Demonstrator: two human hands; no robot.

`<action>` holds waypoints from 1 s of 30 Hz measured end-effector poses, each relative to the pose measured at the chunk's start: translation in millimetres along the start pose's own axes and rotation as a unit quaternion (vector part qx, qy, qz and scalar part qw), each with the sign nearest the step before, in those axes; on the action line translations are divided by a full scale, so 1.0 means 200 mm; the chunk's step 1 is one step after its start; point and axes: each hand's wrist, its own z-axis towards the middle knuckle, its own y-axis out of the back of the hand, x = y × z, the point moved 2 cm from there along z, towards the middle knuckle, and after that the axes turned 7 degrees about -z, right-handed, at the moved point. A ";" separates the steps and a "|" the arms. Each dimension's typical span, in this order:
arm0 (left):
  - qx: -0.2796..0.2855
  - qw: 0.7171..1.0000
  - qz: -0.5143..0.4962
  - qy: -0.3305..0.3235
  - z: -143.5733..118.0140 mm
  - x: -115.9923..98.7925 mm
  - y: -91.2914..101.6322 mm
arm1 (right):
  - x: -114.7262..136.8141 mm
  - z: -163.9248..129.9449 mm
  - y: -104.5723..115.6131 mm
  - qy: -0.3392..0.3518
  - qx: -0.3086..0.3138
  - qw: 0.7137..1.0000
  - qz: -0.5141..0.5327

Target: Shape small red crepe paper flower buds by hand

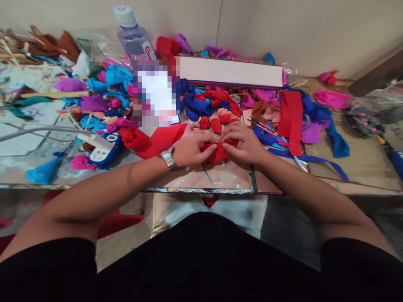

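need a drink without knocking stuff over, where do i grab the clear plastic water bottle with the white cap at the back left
Probably best by the upper body of the clear plastic water bottle, just under its white cap, coming from above. It stands roughly upright, and blue and pink fabric scraps crowd its base, so only the top is free.

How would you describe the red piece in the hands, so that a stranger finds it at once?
Start at the long white box by the wall and come down to the table's near edge. There the left hand and right hand pinch a red fabric piece; the other red scraps lie loose.
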 end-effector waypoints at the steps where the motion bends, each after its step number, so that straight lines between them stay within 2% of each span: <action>1: 0.004 1.000 -0.002 -0.002 0.00 0.00 0.00 | 0.00 0.00 0.00 0.004 0.002 1.000 -0.001; 11: 0.027 0.999 -0.021 0.006 0.01 0.00 -0.01 | 0.02 -0.01 -0.01 0.006 -0.013 0.999 -0.039; 19: 0.008 0.999 -0.044 0.007 0.02 0.01 -0.01 | 0.04 -0.03 -0.01 0.007 -0.017 0.998 -0.066; 24: 0.015 0.996 -0.091 -0.003 0.02 0.02 -0.02 | 0.06 -0.02 -0.01 0.025 -0.041 0.996 -0.081; 30: 0.024 0.992 -0.125 0.017 0.01 0.02 -0.02 | 0.05 -0.03 -0.01 0.026 -0.023 0.996 -0.085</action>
